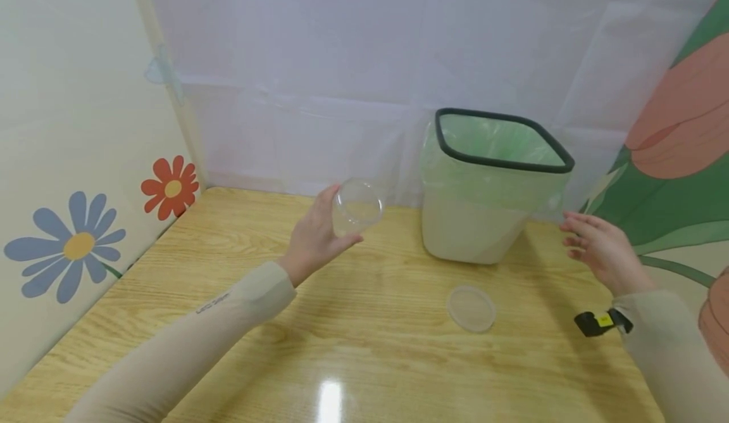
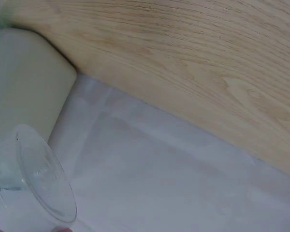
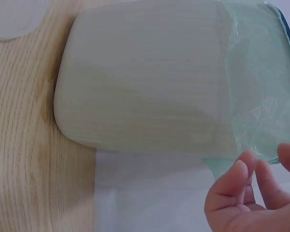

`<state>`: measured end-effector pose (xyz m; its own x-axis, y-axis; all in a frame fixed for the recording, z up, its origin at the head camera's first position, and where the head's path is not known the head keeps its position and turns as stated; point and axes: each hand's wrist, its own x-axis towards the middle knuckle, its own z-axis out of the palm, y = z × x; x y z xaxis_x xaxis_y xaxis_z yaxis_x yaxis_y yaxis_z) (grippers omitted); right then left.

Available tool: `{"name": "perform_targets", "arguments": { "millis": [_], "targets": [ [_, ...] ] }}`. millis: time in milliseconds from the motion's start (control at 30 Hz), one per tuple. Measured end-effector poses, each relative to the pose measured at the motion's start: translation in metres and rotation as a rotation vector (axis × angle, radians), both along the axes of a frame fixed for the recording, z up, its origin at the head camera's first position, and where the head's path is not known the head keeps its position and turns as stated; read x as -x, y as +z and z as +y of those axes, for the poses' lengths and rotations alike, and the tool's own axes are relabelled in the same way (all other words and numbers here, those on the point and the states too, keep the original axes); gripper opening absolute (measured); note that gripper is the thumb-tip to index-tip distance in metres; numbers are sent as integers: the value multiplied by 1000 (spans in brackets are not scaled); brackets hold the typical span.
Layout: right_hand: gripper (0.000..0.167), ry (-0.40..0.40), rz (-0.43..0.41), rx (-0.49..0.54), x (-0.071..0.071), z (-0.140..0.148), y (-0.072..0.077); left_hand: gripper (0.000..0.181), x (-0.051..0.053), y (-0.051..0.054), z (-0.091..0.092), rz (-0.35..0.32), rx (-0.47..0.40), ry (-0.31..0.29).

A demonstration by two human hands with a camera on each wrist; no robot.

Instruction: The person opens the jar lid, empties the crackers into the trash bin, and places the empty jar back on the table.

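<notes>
My left hand grips a clear round plastic container by its side, thumb below and fingers above. In the left wrist view the container's rim shows at lower left, with only fingertips of the hand. A cream trash bin with a black rim stands at the back right, lined with a pale green trash bag. Beside the bin my right hand hovers with fingers loosely bent. In the right wrist view its thumb stands apart from the fingers, close to the bag's folded edge; nothing shows between them.
A round translucent lid lies flat on the wooden table in front of the bin. White sheeting hangs behind the table. Flower-patterned panels stand at the left and right.
</notes>
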<state>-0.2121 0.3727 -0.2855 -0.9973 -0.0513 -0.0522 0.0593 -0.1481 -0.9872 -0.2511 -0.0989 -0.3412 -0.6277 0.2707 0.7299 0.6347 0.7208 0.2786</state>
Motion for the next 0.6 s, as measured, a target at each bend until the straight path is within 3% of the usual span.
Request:
{"name": "perform_targets", "arguments": {
  "millis": [300,600],
  "targets": [
    [15,3,-3,-5,-1,-1,-3,101,-4,-3,-3,-29,-28,-29],
    [15,18,20,3,-3,-2,-6,102,-12,-7,-4,-124,-66,-19]
  ]
}}
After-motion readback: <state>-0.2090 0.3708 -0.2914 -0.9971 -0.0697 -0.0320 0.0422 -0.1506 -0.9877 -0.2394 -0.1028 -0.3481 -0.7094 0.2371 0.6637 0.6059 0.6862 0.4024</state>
